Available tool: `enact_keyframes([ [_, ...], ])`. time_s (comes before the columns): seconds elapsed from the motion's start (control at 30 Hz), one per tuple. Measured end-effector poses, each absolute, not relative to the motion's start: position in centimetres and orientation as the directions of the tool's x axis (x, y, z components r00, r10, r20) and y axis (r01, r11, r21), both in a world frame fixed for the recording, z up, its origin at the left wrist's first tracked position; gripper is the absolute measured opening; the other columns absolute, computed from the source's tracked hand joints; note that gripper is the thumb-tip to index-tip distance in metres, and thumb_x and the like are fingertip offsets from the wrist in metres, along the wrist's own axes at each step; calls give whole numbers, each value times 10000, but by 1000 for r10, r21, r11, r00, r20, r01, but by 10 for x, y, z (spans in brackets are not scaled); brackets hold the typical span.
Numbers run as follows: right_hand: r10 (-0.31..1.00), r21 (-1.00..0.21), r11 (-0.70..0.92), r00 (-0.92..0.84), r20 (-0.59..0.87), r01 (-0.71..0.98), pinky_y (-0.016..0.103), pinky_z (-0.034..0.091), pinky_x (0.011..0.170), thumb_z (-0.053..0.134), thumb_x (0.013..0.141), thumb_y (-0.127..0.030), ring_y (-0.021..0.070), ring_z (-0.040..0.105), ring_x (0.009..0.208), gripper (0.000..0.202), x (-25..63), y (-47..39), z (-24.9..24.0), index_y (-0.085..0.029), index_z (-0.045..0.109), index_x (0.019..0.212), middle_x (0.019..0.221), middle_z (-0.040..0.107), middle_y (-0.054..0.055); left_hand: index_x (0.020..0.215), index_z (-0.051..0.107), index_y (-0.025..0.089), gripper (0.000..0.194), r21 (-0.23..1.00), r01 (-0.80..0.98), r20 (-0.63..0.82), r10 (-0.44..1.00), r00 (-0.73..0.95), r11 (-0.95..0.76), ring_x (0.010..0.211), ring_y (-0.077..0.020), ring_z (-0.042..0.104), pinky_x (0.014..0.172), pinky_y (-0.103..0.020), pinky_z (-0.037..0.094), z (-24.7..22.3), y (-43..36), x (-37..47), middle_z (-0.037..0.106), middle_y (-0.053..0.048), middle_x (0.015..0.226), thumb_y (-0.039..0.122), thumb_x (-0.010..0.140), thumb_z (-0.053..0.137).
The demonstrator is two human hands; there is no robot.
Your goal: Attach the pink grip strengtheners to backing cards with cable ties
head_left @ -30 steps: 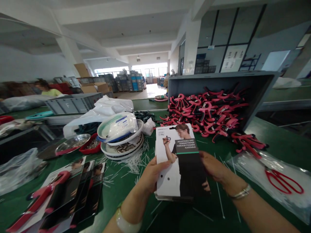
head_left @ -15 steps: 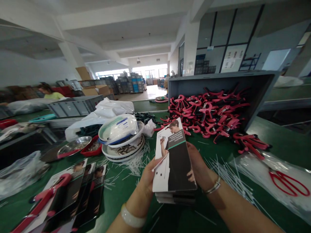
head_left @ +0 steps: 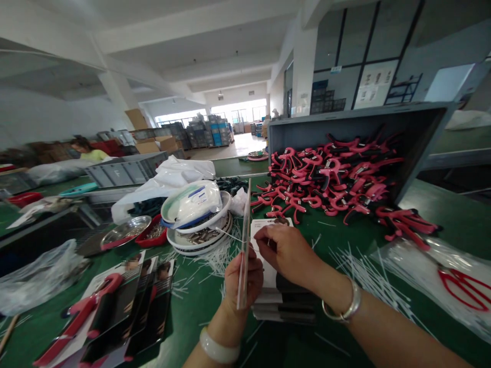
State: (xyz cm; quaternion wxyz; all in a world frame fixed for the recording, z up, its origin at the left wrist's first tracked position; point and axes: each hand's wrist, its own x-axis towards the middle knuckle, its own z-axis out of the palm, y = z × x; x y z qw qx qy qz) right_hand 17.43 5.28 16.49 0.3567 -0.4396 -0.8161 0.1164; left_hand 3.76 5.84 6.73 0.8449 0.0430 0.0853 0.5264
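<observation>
My left hand [head_left: 245, 278] holds a printed card [head_left: 246, 240] upright and nearly edge-on, left of the card stack. Fingers of my right hand [head_left: 282, 250] are pinched together beside the card's right face; a thin white strip [head_left: 232, 235] sticks out on its left side at that height. Whether the fingertips grip the strip is hidden behind the card. Below my right hand lies the stack of cards [head_left: 268, 296] on the green table [head_left: 207, 317]. At the lower left, several cards [head_left: 153, 312] overlap, with a red-and-black clamp tool [head_left: 80, 312] on them.
A grey crate [head_left: 425, 148] tipped on its side spills red-and-black clamps [head_left: 330, 179]. White strips [head_left: 376, 276] and red-handled scissors [head_left: 464, 289] lie at right. Stacked bowls [head_left: 199, 220] and a red tray [head_left: 153, 232] stand at left. A person [head_left: 92, 151] is farther back.
One card has been lifted and turned edge-on in my left hand. My right hand has left the stack's side and come over to the card. The stack now rests lower, on the table.
</observation>
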Motion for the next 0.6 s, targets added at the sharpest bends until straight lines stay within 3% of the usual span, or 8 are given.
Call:
enact_keyframes([
  [0.13,799,-442,591,-415,436,674,260,350,662,524,830,-180,132,529,641,173,171,53,168,-161,647,710,670,623,26,894,630,171,130,69,-895,-103,895,434,441,423,11,475,315,6,284,68,58,37,659,11,694,92,806,578],
  [0.33,811,-429,569,-394,432,701,253,336,654,519,790,-127,124,513,625,170,171,56,168,-166,619,658,643,605,13,893,624,191,107,103,-890,-87,895,437,444,440,13,495,345,22,309,65,59,37,651,26,671,126,824,575],
  [0.53,783,-454,610,-408,469,650,256,350,654,534,765,-120,143,552,687,132,169,57,164,-168,638,701,708,643,26,881,623,181,123,239,-875,-85,907,413,421,427,-4,491,321,-26,305,66,59,38,641,17,670,134,851,514],
  [0.6,791,-520,601,-357,497,607,256,367,649,520,761,-100,148,559,695,141,168,60,160,-171,635,722,724,647,29,866,625,182,88,330,-834,-68,892,446,442,410,-9,485,332,-48,319,67,60,38,615,32,613,161,826,550],
])
